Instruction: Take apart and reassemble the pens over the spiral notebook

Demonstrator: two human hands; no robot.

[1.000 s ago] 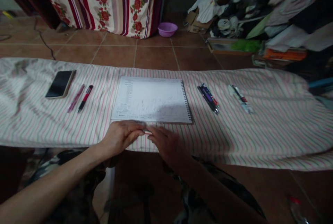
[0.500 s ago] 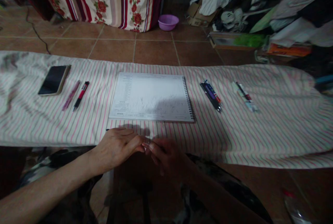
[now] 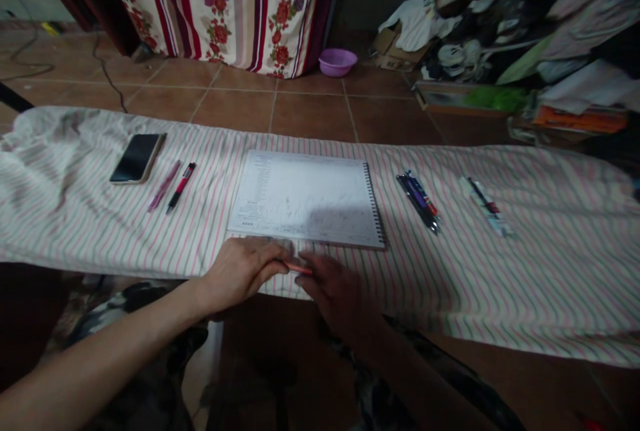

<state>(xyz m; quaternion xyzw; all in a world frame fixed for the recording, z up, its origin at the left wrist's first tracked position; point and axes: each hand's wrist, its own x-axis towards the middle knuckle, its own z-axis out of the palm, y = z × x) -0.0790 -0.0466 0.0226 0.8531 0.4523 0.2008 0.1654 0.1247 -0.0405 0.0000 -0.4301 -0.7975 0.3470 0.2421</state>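
Head view shows the left hand (image 3: 243, 267) and right hand (image 3: 336, 289) pinching a slim reddish stick (image 3: 300, 267) between narrowed fingers, held over the striped cloth (image 3: 480, 277), just off the near edge of a spiral notebook (image 3: 310, 197). Left of the notebook lie 2 pens (image 3: 181, 187) and a phone (image 3: 137, 159); right of it lies a pen cluster (image 3: 419, 201).

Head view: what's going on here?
A person's left hand and right hand hold a slim reddish item between them, mostly hidden by the fingers. They are by the near edge of a notebook lying on striped cloth. A phone and pens lie around it.
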